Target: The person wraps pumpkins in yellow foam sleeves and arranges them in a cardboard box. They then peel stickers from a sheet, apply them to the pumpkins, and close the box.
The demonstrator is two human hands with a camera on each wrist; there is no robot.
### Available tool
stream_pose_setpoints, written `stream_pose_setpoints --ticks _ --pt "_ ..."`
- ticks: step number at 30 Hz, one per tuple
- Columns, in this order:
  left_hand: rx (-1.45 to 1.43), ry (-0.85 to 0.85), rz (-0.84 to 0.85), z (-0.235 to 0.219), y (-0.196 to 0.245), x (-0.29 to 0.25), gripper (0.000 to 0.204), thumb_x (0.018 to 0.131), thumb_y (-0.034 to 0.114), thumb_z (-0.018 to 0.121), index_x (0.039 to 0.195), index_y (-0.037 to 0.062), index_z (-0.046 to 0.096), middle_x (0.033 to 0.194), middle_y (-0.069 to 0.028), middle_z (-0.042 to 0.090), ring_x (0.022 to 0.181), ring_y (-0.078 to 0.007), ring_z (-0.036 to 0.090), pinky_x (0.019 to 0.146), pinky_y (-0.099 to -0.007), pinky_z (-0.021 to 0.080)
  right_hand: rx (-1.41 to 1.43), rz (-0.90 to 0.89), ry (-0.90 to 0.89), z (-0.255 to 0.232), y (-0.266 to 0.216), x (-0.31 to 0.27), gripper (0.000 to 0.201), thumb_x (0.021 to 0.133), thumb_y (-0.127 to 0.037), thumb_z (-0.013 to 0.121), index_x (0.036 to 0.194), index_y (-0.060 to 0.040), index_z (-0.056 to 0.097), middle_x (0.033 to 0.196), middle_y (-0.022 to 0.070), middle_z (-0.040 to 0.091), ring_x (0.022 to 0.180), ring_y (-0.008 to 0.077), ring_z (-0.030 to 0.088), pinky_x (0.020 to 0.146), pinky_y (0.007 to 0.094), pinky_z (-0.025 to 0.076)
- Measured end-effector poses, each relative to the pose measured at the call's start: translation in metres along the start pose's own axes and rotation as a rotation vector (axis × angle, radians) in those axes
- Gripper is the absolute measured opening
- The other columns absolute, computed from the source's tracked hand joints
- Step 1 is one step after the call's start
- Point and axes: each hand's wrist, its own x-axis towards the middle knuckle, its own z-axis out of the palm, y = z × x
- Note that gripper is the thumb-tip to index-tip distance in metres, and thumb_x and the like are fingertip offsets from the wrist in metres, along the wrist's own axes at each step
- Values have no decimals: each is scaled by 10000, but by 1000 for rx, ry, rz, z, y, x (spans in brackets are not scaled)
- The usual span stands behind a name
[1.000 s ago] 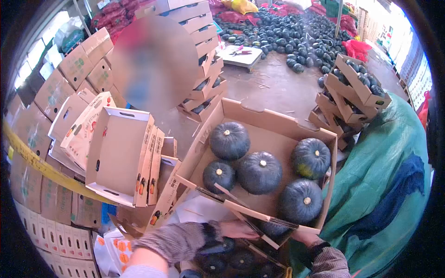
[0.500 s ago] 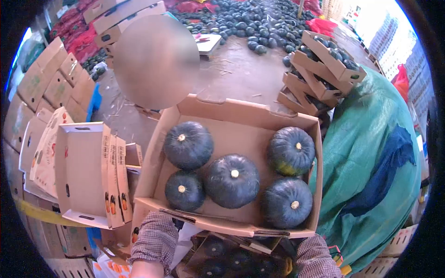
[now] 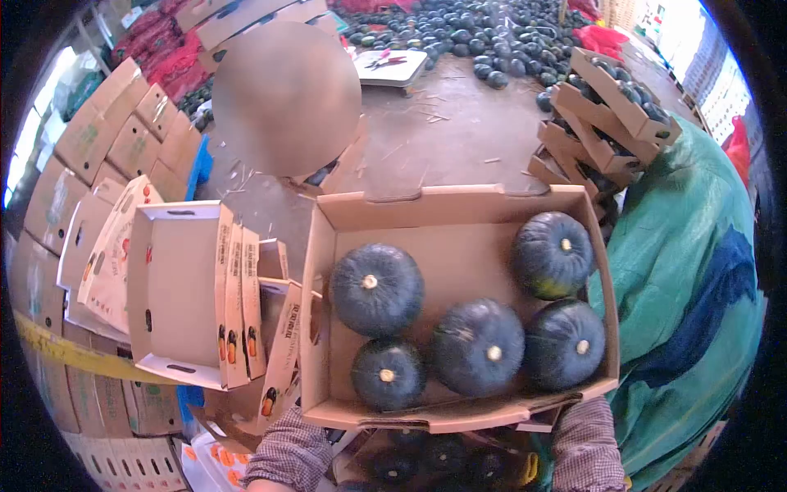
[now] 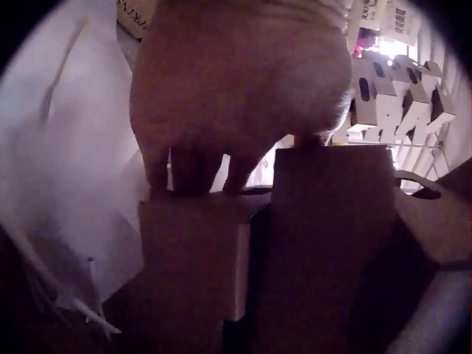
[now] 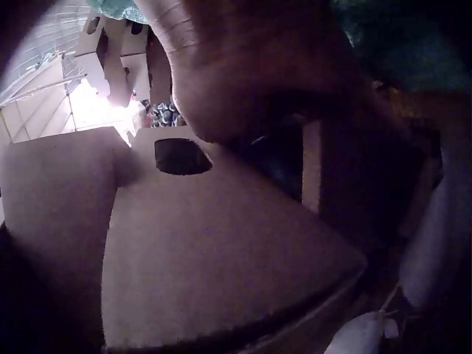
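A shallow cardboard box (image 3: 459, 246) with several dark green pumpkins (image 3: 478, 347) in it is in front of me, tilted toward me. Its near wall hides both hands in the head view, where only the checked left sleeve (image 3: 293, 451) and right sleeve (image 3: 587, 447) show below it. In the left wrist view my left hand (image 4: 240, 88) grips cardboard, fingers reaching down behind its edge. My right hand (image 5: 251, 66) holds the other side of the box in the dark right wrist view, its fingertips hidden. Under the near wall, more pumpkins (image 3: 443, 453) lie in shadow.
Empty boxes (image 3: 176, 287) stand stacked at left, before closed cartons (image 3: 61, 197). A person (image 3: 287, 98) is beyond the box, by a white platform scale (image 3: 392, 66). Filled crates (image 3: 607, 123) and a green tarp (image 3: 680, 279) are at right; a pumpkin heap (image 3: 467, 41) covers the back floor.
The box has come up off the pumpkins below it and turned squarer to me. Both hands, visible at its near edge before, have gone under it. Some pumpkins have shifted toward the near wall.
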Motion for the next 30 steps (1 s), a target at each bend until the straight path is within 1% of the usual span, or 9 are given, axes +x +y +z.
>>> stream_pose_setpoints --ticks 5,7,11,14,17,23,25,28,30 --pt "-19 24 -5 -2 -9 1 447 964 324 523 1303 33 520 1165 -191 620 1061 -315 597 922 -371 467 23 68 -1 -33 -10 -16 422 944 -315 509 1300 -88 520 1247 53 561 1183 202 481 1000 450 354" --pt "-27 20 1 -1 -13 5 447 964 324 524 1303 32 520 1165 -193 619 1062 -317 596 923 -371 466 20 79 -1 -38 -14 -18 422 944 -316 511 1297 -86 523 1243 53 564 1178 200 484 997 446 358" --pt "-90 -1 42 -8 -21 8 448 963 324 525 1302 31 520 1165 -196 617 1065 -319 595 924 -373 466 9 71 -11 -19 -14 -17 420 945 -317 513 1292 -81 527 1234 52 569 1168 195 490 991 437 365" --pt "-157 -87 81 -22 -30 13 449 963 324 526 1302 29 519 1165 -199 616 1067 -321 593 925 -374 465 3 49 -16 -15 -15 -17 419 946 -318 515 1288 -78 531 1228 52 573 1160 192 494 986 431 371" --pt "-129 -156 99 -28 -35 28 450 963 324 526 1301 28 519 1165 -202 614 1069 -323 592 926 -375 464 4 38 -16 -17 -18 -13 418 946 -320 517 1284 -74 535 1221 52 578 1152 189 498 981 425 376" --pt "-72 -175 105 -27 -31 52 451 962 324 528 1300 26 518 1165 -207 611 1073 -327 590 927 -377 463 8 11 -17 -16 -22 -12 416 948 -322 521 1277 -68 542 1208 51 586 1137 182 506 972 412 388" --pt "-66 -168 98 -25 -28 53 452 962 324 528 1300 25 518 1165 -209 610 1074 -328 589 928 -377 462 17 15 -25 -15 -24 -16 416 948 -322 522 1274 -65 544 1204 51 589 1132 180 509 968 408 391" --pt "-76 -158 86 -23 -25 37 452 961 324 529 1299 23 518 1166 -212 609 1077 -330 588 929 -378 462 26 28 -44 -13 -23 -28 415 949 -323 524 1270 -62 548 1197 50 593 1125 177 513 964 402 397" --pt "-93 -168 74 -23 -28 8 453 961 324 530 1299 23 518 1166 -213 608 1078 -331 587 929 -379 461 30 45 -61 -6 -21 -44 415 949 -324 525 1268 -60 550 1193 50 595 1120 175 516 961 398 401"
